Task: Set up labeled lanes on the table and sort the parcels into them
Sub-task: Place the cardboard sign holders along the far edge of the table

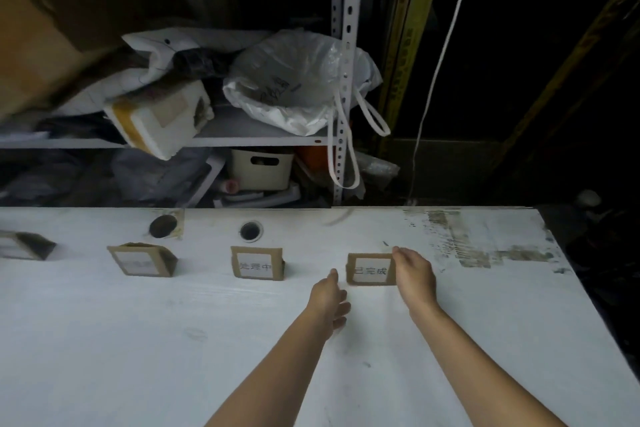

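Label card (370,270), a folded cardboard stand, sits upright on the white table (173,340), rightmost in a row with three other cards (257,263). In the head view the right hand (414,276) pinches its right edge, while the left hand (329,302) hovers just beside it, loosely curled and holding nothing. It is likely light and bendable, best held by its side edges.
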